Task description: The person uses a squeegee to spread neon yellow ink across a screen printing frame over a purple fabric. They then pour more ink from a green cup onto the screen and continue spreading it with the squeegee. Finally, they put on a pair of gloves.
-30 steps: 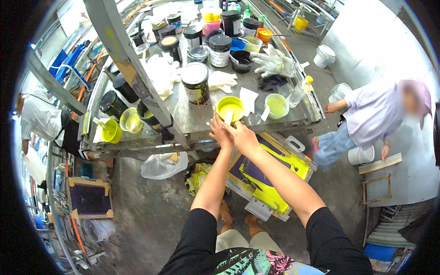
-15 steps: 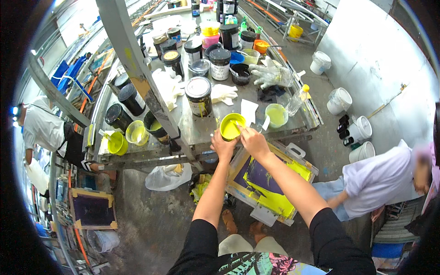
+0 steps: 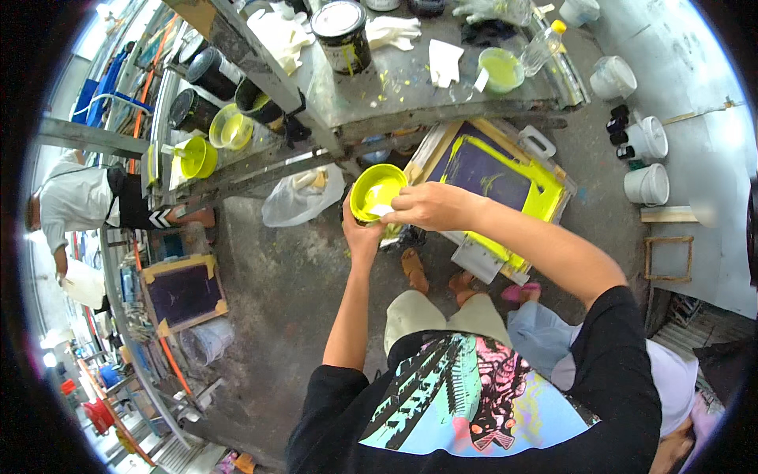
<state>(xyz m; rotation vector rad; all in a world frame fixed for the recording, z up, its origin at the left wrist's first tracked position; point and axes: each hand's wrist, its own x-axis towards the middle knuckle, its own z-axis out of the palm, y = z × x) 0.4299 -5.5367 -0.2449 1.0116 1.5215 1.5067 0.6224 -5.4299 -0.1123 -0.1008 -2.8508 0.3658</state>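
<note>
My left hand (image 3: 361, 231) is wrapped round the side of a yellow-green plastic cup (image 3: 357, 192) with yellow ink in it. Pinched in my right hand (image 3: 433, 207) is a pale flat stirrer (image 3: 381, 210), its visible end at the cup's near rim; most of it is covered by my fingers. The cup hangs in the air in front of the table's edge. Just to its right, below table height, lies a printing screen (image 3: 491, 175) with a dark mesh and yellow ink smeared along its sides.
On the table (image 3: 395, 91) stand an ink-streaked black jar (image 3: 342, 39), a tub of pale green liquid (image 3: 500, 71) and a clear bottle (image 3: 543, 49). A grey post (image 3: 257, 59) rises at the table's left. A plastic bag (image 3: 294, 204) lies on the floor. One person bends at lower right, another at far left.
My view has tipped downward. Both hands have drawn the cup back from above the table's edge toward my body. The right hand has shifted to the cup's near right rim.
</note>
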